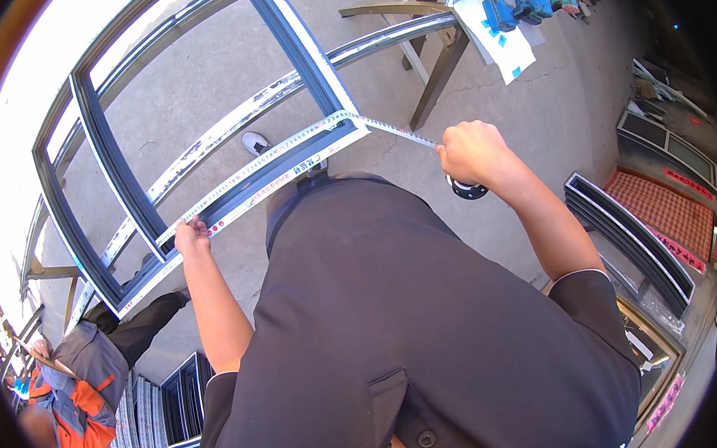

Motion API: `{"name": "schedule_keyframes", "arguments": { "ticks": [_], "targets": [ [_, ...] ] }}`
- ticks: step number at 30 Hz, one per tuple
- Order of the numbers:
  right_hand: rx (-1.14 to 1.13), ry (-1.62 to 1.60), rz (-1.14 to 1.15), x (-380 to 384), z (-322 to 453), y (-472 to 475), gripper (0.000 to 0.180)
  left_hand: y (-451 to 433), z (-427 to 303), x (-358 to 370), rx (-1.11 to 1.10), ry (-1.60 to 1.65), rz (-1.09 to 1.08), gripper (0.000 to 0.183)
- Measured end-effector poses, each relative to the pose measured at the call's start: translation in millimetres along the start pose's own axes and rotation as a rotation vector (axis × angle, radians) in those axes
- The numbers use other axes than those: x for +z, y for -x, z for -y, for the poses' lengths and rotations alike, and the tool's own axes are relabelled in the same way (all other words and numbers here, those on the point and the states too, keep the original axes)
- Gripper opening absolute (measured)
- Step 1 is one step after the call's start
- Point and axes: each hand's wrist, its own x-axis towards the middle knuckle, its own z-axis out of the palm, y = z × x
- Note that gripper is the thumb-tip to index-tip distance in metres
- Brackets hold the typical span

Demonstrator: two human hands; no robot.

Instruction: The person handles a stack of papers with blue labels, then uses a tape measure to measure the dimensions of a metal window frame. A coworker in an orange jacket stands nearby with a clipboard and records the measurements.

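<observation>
A dark metal window or door frame with a crossbar lies raised on rails before me. Along its near side runs a measuring tape, which bends at the right corner and continues to my right hand. My left hand pinches the tape against the frame, near where the crossbar meets the near side. My right hand is closed around the tape's other end, out past the corner. Below that fist shows a black, white-dotted round thing; I cannot tell if it is the tape's case or a wristband.
Worn support rails pass under the frame. Blue cordless power tools and white paper lie on a stand at upper right. Curved frame pieces stand at right. Another person is at lower left, near stacked profiles.
</observation>
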Motion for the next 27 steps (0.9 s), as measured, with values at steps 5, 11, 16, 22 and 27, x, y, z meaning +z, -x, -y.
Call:
{"name": "schedule_keyframes", "arguments": {
  "ticks": [5,11,16,22,27],
  "targets": [
    [-0.013,0.049,-0.015,-1.0,0.8,-0.3,0.031,-6.2,1.1,0.6,-0.002,0.033,0.003,0.024],
    [-0.007,0.062,-0.017,-1.8,1.3,-1.0,0.028,-10.4,3.1,0.3,0.001,0.021,0.0,0.025],
    [-0.011,0.057,-0.009,-1.4,0.9,-1.1,0.027,-7.4,2.7,0.9,-0.009,0.012,0.018,0.025],
    [0.009,0.059,0.001,-1.3,2.8,-1.4,0.025,-5.3,3.1,1.7,-0.001,0.01,0.018,0.025],
    [0.01,0.059,-0.004,-1.2,3.1,-1.8,0.024,-8.7,3.2,0.5,-0.007,0.026,0.04,0.025]
  ]
}}
